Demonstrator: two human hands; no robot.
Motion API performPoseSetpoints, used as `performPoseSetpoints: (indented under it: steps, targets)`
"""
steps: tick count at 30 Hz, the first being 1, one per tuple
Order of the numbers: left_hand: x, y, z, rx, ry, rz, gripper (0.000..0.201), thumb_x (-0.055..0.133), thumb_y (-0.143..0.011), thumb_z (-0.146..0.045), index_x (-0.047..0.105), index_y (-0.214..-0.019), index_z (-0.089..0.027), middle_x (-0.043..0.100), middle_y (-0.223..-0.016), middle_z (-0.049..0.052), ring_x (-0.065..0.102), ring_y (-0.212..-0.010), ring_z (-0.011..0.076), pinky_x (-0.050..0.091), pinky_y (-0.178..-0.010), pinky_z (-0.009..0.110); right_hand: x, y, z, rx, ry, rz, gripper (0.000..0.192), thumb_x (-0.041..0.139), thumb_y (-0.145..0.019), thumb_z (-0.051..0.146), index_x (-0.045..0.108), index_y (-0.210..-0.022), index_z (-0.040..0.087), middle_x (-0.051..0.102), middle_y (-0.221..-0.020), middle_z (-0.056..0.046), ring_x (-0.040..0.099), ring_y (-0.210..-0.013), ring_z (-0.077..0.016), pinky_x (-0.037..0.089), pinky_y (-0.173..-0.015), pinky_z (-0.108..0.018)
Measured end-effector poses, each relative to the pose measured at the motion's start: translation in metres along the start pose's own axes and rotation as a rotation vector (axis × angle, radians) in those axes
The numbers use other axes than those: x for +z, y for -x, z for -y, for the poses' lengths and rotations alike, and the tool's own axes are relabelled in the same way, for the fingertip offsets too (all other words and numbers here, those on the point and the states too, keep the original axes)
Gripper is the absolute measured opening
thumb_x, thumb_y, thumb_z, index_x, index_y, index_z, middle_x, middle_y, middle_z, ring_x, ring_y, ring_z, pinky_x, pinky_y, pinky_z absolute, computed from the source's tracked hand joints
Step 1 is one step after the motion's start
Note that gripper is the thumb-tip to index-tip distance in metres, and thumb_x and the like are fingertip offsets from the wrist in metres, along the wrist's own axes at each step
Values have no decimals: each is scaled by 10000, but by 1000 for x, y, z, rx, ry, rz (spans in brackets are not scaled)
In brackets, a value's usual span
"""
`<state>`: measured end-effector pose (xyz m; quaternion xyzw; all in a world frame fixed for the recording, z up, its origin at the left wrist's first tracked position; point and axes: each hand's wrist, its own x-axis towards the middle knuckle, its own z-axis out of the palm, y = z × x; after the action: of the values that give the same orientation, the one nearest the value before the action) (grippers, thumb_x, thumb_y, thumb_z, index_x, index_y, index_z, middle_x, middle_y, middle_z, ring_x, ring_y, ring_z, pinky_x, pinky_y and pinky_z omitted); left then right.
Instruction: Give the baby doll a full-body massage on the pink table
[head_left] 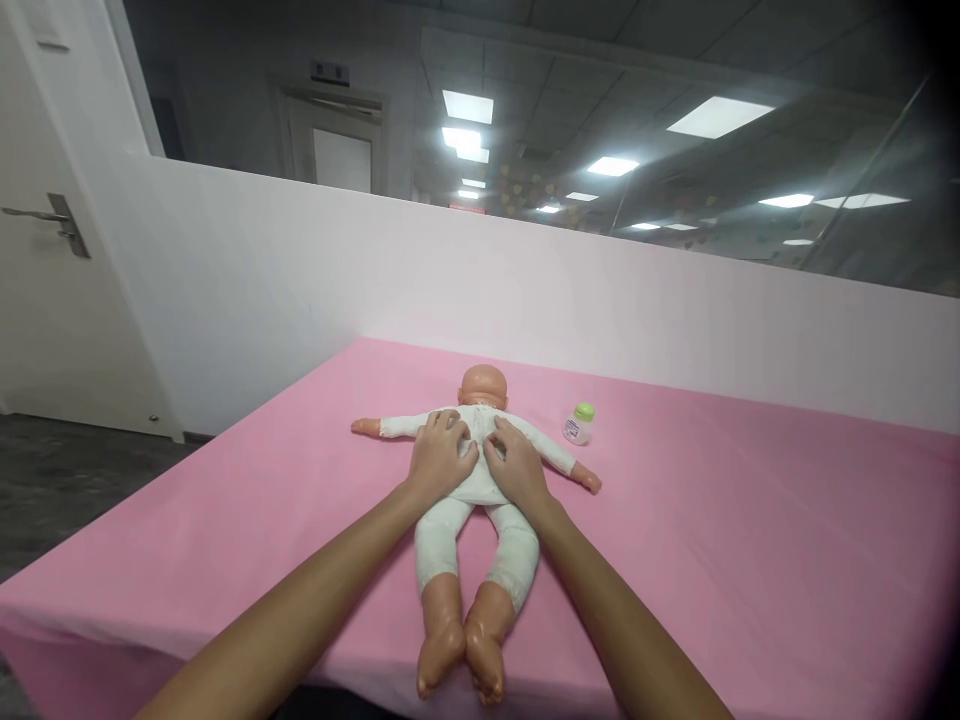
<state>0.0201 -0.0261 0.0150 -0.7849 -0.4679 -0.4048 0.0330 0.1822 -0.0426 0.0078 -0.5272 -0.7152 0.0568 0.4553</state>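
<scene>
A baby doll [481,480] in white cloth lies face down along the table, with its head at the far end, arms spread and bare feet toward me. My left hand [441,455] rests on the left side of the doll's back, fingers curled and thumb bent in toward the index finger. On the other side of the spine, my right hand [517,462] mirrors it, its fingers also curled in and its thumb close to the index finger. Between the two hands a strip of white cloth shows. Neither hand visibly holds anything; the undersides of the fingers are hidden.
The table bears a pink cloth [735,540]. A small clear bottle with a green cap [579,425] stands right of the doll, beyond its right-side arm. A low white wall [600,300] with dark glass above borders the far edge. At left is a door [67,300].
</scene>
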Motion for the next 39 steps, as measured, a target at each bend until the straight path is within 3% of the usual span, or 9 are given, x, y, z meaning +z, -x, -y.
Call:
performPoseSetpoints:
  steps: [3, 8, 11, 15, 20, 22, 25, 31, 39]
  targets:
    - [0, 0, 1, -2, 4, 0, 67, 608, -871, -243, 643, -824, -210, 607, -1249, 99, 516, -1187, 315, 483, -985, 501, 1, 1, -2, 7, -1, 11, 271, 471, -952, 272, 681, -789, 220, 603, -1415, -110, 477, -1400, -281, 424, -1097, -417]
    - [1, 1, 2, 0, 58, -3, 39, 600, -860, -218, 636, -875, -212, 603, -1306, 103, 536, -1228, 307, 478, -1045, 513, 0, 1, -2, 10, 27, -1, 224, 506, -931, 271, 713, -869, 211, 605, -1415, -119, 499, -1365, -298, 401, -1120, -454]
    - [4, 0, 4, 25, 114, 13, 231, 585, -845, -197, 623, -1073, -198, 570, -1396, 123, 490, -1349, 309, 429, -1136, 513, -5, -1, 2, -36, 31, -18, 189, 531, -906, 255, 704, -969, 212, 657, -1337, -111, 545, -1302, -290, 421, -1099, -454]
    - [9, 0, 8, 20, 149, 129, 498, 527, -861, -184, 546, -1353, -106, 430, -1569, 174, 340, -1500, 311, 294, -1248, 514, -6, -7, 4, -82, -5, -66, 303, 513, -921, 271, 699, -1148, 193, 659, -1344, -106, 562, -1300, -262, 396, -1150, -427]
    - [14, 0, 12, -21, 197, 258, 575, 440, -946, -256, 437, -1502, -114, 315, -1633, 156, 251, -1539, 295, 247, -1260, 527, 5, -9, -12, 10, 40, 190, 598, 461, -964, 350, 444, -1521, 134, 360, -1624, -120, 295, -1529, -280, 208, -1267, -485]
    - [16, 0, 13, -24, 206, 291, 593, 429, -962, -286, 394, -1535, -134, 271, -1649, 140, 214, -1548, 286, 229, -1264, 523, 8, -8, -19, 21, 57, 284, 648, 420, -993, 400, 334, -1579, 137, 236, -1671, -106, 185, -1565, -268, 143, -1283, -487]
    - [16, -1, 14, -23, 210, 321, 603, 416, -975, -317, 371, -1551, -142, 242, -1656, 131, 189, -1552, 285, 218, -1263, 529, 10, -8, -24, 16, 63, 321, 648, 385, -1012, 417, 285, -1599, 161, 174, -1685, -83, 137, -1575, -252, 120, -1287, -486]
    - [12, -1, 10, -36, 183, 294, 569, 438, -952, -292, 477, -1487, -104, 391, -1598, 157, 301, -1522, 300, 260, -1255, 502, 4, -6, -13, 57, 58, 294, 613, 419, -994, 378, 383, -1561, 149, 271, -1657, -97, 217, -1557, -271, 173, -1280, -495]
    - [6, 2, 3, 17, 154, 127, 331, 495, -901, -221, 659, -1187, -192, 616, -1295, 123, 560, -1239, 287, 458, -1093, 476, 1, -1, -3, 69, 62, 105, 450, 524, -944, 353, 631, -1350, 189, 600, -1436, -124, 529, -1365, -312, 383, -1171, -495]
